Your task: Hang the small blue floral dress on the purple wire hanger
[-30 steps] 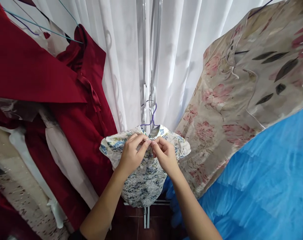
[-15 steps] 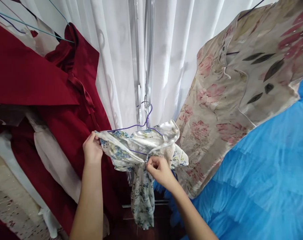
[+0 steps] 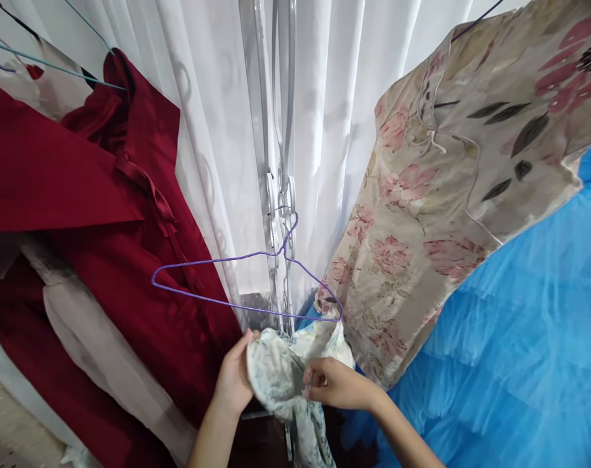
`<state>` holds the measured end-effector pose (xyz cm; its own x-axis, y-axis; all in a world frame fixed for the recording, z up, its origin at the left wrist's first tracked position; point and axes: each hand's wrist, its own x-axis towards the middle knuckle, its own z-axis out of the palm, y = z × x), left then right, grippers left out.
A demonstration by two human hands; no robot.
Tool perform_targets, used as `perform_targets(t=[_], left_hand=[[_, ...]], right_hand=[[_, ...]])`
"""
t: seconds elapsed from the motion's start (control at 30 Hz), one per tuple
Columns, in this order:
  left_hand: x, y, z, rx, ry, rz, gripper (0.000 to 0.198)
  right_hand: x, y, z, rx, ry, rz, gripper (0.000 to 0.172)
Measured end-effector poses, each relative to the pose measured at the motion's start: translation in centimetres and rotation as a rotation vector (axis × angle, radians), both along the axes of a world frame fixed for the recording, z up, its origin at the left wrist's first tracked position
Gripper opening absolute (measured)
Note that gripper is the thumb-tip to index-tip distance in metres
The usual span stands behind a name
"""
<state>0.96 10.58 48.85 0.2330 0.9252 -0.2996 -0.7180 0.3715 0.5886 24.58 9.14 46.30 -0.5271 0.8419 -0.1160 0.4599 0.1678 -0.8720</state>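
A white garment with a blue-green floral print (image 3: 275, 370) hangs bunched between my hands, its lower part trailing down out of view. My left hand (image 3: 236, 374) pinches its left edge. My right hand (image 3: 331, 383) is closed on the cloth near the middle, fingertips pressed together. Just above, a purple wire hanger (image 3: 217, 301) hangs from a white hook on the metal stand. The garment's right shoulder still touches the hanger's right corner, while the hanger's left side is bare.
Dark red garments (image 3: 129, 273) hang at left beside pale cloth (image 3: 95, 331). At right hang a beige dress with pink flowers (image 3: 397, 247) and a blue ruffled tulle dress (image 3: 510, 325). White curtains (image 3: 329, 97) and a metal pole (image 3: 263, 97) stand behind.
The garment has come off most of the hanger and dropped lower. My left hand moved right and down with its edge; my right hand moved slightly down and right, still gripping the cloth.
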Motion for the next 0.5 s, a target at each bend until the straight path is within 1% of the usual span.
perform_targets(t=[0.07, 0.1, 0.13, 0.17, 0.2, 0.23, 0.3, 0.33, 0.37, 0.4, 0.47, 0.5], left_hand=[[2.2, -1.7, 0.8, 0.201, 0.063, -0.128, 0.022], [3.3, -2.4, 1.2, 0.319, 0.143, -0.193, 0.023], [4.1, -3.1, 1.5, 0.44, 0.254, -0.25, 0.024], [4.7, -3.5, 1.7, 0.556, 0.388, -0.28, 0.022], [5.0, -3.8, 1.8, 0.66, 0.535, -0.278, 0.02], [5.1, -3.9, 2.0, 0.746, 0.682, -0.244, 0.026], [4.5, -3.6, 2.1, 0.851, 0.917, -0.155, 0.058], [4.1, -3.3, 2.0, 0.879, 0.981, -0.163, 0.071], [3.6, -3.0, 1.9, 0.894, 1.005, -0.235, 0.077], [3.2, -2.7, 1.5, 0.891, 0.995, -0.369, 0.073], [2.6, -2.4, 0.6, 0.832, 0.935, -0.679, 0.055], [2.4, -2.4, 0.1, 0.799, 0.929, -0.784, 0.049]], right_hand=[[0.0, -0.3, 0.5, 0.038, 0.066, 0.039, 0.043], [-0.1, -0.5, 0.8, 0.042, 0.126, 0.077, 0.051], [-0.4, -0.7, 1.1, 0.028, 0.196, 0.106, 0.051], [-0.7, -0.9, 1.3, -0.006, 0.277, 0.112, 0.047], [-1.0, -1.1, 1.4, -0.053, 0.368, 0.089, 0.041], [-1.3, -1.3, 1.4, -0.109, 0.458, 0.05, 0.034], [-1.6, -1.7, 1.5, -0.218, 0.577, -0.029, 0.027], [-1.5, -2.0, 1.7, -0.254, 0.594, -0.043, 0.025], [-1.2, -2.2, 2.0, -0.27, 0.584, -0.031, 0.025], [-0.7, -2.4, 2.6, -0.272, 0.555, 0.001, 0.025], [0.9, -2.7, 4.0, -0.25, 0.49, 0.062, 0.025], [2.1, -2.7, 4.9, -0.228, 0.462, 0.066, 0.026]])
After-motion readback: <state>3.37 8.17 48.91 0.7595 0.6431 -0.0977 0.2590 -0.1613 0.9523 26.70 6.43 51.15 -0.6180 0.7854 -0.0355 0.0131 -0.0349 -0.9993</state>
